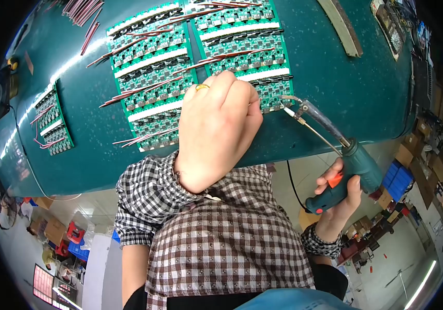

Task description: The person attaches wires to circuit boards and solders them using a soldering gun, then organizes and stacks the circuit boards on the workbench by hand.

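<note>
My right hand [343, 191] is wrapped around the grip of a green soldering gun [362, 168] with an orange-red trigger. Its tip and thin feed tube [317, 132] point left, close to the lower right corner of a green circuit board panel [270, 101]. My left hand [219, 121], a ring on one finger, is closed over the lower part of that panel. Its fingertips are turned away from me, so whatever they pinch is hidden. Thin red and black wires [139, 94] lie in bunches across a second panel [151, 82] to the left.
A smaller circuit board [53, 121] lies at the left of the green table [92, 170]. Loose wires [82, 10] are at the far left, and a worn strip [340, 26] lies at the far right. A black cord [291, 181] hangs from the soldering gun.
</note>
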Tool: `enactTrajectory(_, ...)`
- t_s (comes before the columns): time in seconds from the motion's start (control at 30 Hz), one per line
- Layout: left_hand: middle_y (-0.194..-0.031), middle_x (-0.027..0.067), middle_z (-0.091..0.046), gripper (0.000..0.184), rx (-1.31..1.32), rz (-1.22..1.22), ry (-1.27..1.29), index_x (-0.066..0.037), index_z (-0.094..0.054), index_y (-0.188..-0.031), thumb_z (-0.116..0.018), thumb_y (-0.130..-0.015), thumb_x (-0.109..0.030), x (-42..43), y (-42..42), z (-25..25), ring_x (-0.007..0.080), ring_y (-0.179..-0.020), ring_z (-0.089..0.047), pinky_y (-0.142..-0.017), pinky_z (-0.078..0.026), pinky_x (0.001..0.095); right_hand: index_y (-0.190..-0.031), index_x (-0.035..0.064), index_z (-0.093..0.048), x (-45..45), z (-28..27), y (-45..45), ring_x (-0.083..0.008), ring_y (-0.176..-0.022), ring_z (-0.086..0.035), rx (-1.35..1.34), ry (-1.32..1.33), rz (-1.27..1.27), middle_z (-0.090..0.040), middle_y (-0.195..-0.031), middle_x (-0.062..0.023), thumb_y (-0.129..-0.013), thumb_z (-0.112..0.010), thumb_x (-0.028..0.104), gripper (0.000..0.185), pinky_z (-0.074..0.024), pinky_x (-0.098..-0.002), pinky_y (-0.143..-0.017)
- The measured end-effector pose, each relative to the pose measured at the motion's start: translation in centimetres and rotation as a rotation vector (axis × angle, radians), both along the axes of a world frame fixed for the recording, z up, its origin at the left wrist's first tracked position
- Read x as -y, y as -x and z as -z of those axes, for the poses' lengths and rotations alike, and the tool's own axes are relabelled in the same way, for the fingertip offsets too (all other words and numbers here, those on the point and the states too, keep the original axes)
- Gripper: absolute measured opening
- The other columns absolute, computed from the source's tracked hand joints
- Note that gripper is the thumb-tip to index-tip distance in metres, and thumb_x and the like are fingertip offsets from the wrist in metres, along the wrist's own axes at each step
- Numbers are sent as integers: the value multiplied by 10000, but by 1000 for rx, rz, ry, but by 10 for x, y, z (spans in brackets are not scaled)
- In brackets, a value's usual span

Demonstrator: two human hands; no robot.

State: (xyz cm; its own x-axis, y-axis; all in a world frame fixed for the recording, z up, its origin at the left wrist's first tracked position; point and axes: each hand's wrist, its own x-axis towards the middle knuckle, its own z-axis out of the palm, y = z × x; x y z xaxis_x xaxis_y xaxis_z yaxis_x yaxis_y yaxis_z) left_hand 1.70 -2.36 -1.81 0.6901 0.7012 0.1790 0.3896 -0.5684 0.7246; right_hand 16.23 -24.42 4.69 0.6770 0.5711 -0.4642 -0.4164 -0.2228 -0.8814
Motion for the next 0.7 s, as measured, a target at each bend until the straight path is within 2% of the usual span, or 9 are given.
enactTrajectory(0.1, -755, 35, -543, 158, 7, -2, 3, -75, -570, -810, -688, -723, -14, 0, 0, 0, 216, -666, -543, -605, -382, 343, -1123, -117, -491, -3, -1, 3, -237, -681, -681, 18, 21, 3, -608, -808, -147, -933, -577, 401, 559, -598, -289, -518)
enactTrajectory(0.2, -753, 35, -542, 155, 8, -9, 1, -75, -570, -807, -684, -723, -13, 1, -1, 0, 215, -667, -542, -607, -382, 342, -1095, -109, -544, 1, -1, 4, -275, -697, -699, 13, 12, 8, -639, -813, -171, -881, -638, 342, 507, -609, -329, -551)
enactTrajectory(0.3, -751, 34, -540, 154, 3, -11, 5, -74, -569, -806, -683, -721, -13, 1, -2, -1, 213, -671, -541, -610, -382, 340, -1095, -106, -549, -1, -4, 5, -277, -699, -699, 29, 38, -16, -644, -819, -175, -873, -640, 328, 496, -607, -333, -564)
enactTrajectory(0.4, -746, 34, -535, 155, -7, -14, 11, -74, -568, -804, -684, -720, -15, 1, -2, -1, 212, -673, -540, -613, -383, 340, -1102, -111, -525, -5, -4, 10, -229, -649, -681, 67, 90, -17, -614, -808, -148, -889, -629, 391, 555, -597, -280, -511)
enactTrajectory(0.6, -736, 36, -527, 152, -21, -22, 15, -75, -565, -798, -683, -720, -20, 1, -3, -2, 216, -673, -540, -618, -386, 345, -1099, -107, -529, -7, -4, 11, -224, -646, -680, 81, 94, -20, -612, -805, -146, -890, -627, 392, 550, -596, -277, -510)
enactTrajectory(0.7, -739, 41, -531, 153, -20, -28, 10, -75, -564, -799, -683, -719, -21, 2, -3, -1, 226, -678, -544, -623, -390, 351, -1094, -103, -551, -5, -5, 10, -265, -683, -699, 51, 65, -15, -640, -813, -172, -880, -626, 322, 481, -605, -324, -564)
